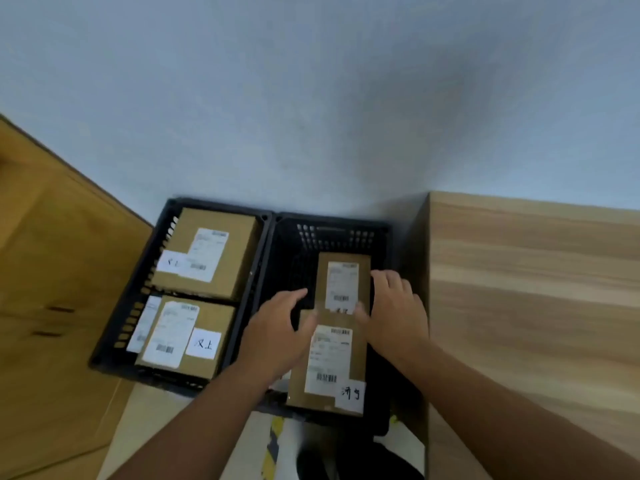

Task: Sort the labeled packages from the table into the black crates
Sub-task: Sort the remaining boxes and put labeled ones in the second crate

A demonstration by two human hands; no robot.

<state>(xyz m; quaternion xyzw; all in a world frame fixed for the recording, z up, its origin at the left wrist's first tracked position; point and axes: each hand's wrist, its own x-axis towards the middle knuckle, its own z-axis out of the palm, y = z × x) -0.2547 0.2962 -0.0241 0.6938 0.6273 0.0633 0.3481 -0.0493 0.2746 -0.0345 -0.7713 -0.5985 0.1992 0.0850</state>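
Two black crates stand side by side on the floor. The left crate (114, 327) holds two brown labeled boxes, a far one (239, 251) and a near one (221, 317). In the right crate (277, 258) lie two narrow labeled packages end to end: the far package (363, 268) and the near package (356, 362). My right hand (398, 306) grips the far package at its right edge, thumb at its near end. My left hand (277, 327) reaches in from the left, fingertips touching that package's near left corner, thumb spread.
A light wooden table (533, 289) stands right of the crates, its bare top level with my right forearm. A wooden cabinet (52, 271) stands on the left. A pale wall (311, 98) runs right behind the crates. Floor shows below me.
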